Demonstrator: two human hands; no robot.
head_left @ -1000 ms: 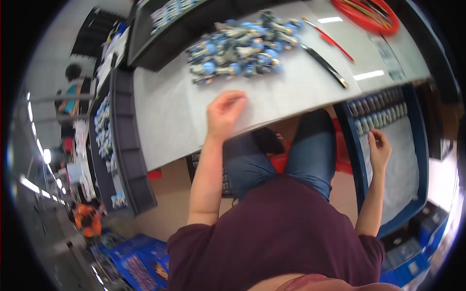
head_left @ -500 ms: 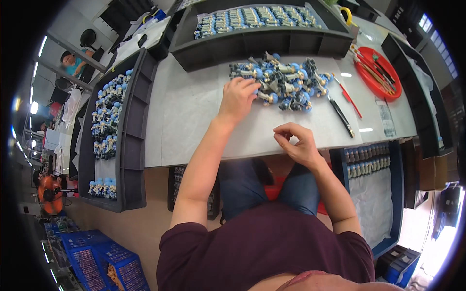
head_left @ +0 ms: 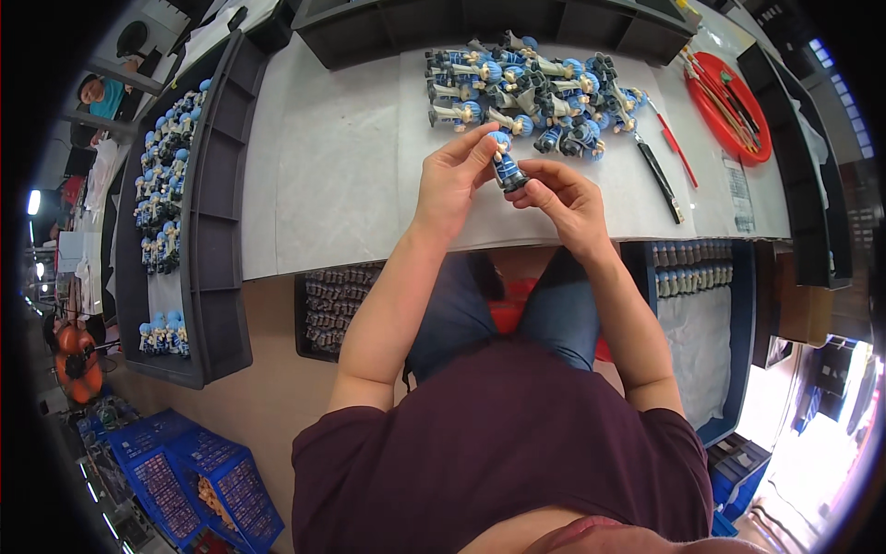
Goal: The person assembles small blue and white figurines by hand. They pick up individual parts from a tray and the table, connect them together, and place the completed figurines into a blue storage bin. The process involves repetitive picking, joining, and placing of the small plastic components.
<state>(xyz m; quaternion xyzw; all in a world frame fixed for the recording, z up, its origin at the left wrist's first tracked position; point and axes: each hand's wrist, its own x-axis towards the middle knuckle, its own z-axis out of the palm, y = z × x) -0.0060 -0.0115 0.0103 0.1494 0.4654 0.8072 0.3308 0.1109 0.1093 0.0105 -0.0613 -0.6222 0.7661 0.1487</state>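
Between my two hands is a small blue-haired figurine (head_left: 507, 164) in blue and white, with dark feet. My left hand (head_left: 451, 183) pinches it near the head, on its left side. The fingers of my right hand (head_left: 569, 205) are closed on its dark base. Just beyond my hands lies a pile of similar figurines (head_left: 544, 92) on the pale table top (head_left: 337, 175), most of them on their sides. To the right of the pile rest a black-handled craft knife (head_left: 658, 180) and a thin red brush (head_left: 678, 155).
A red dish (head_left: 729, 111) holding brushes sits at the right. A grey crate (head_left: 217, 203) of figurines stands at the left, with another grey crate (head_left: 480, 32) at the back. Below the table's right edge is a blue crate (head_left: 741, 323) with rows of figurines.
My left hand has taken a figurine from the pile and brought it nearer. My right hand has moved up and now grips it too. The view has shifted.
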